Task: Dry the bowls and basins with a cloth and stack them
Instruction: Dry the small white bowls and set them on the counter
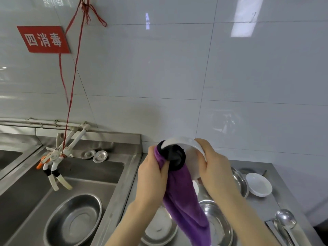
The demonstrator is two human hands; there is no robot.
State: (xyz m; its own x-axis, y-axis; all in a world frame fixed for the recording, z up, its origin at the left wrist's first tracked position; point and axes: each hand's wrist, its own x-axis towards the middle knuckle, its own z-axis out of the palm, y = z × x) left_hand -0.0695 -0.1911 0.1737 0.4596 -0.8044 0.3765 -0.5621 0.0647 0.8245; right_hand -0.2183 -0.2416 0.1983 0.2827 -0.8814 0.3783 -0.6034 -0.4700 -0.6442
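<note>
I hold a white bowl (pixel 190 157) tilted on its side above the counter, its opening turned toward me. My right hand (pixel 213 167) grips its right rim. My left hand (pixel 152 172) clutches a purple cloth (pixel 184 206) with a black edge, bunched and pressed into the bowl; the rest of the cloth hangs down. Below, several steel basins (pixel 221 226) lie on the counter, partly hidden by my arms. A white bowl (pixel 259 186) sits upright at the right beside another steel basin (pixel 240 180).
A steel sink at the left holds a large steel basin (pixel 72 221). A faucet (pixel 56 157) tied with red string hangs over it. Two small metal lids (pixel 100 156) rest on the sink's back ledge. Steel ladles (pixel 285 219) lie at the right front. A tiled wall stands behind.
</note>
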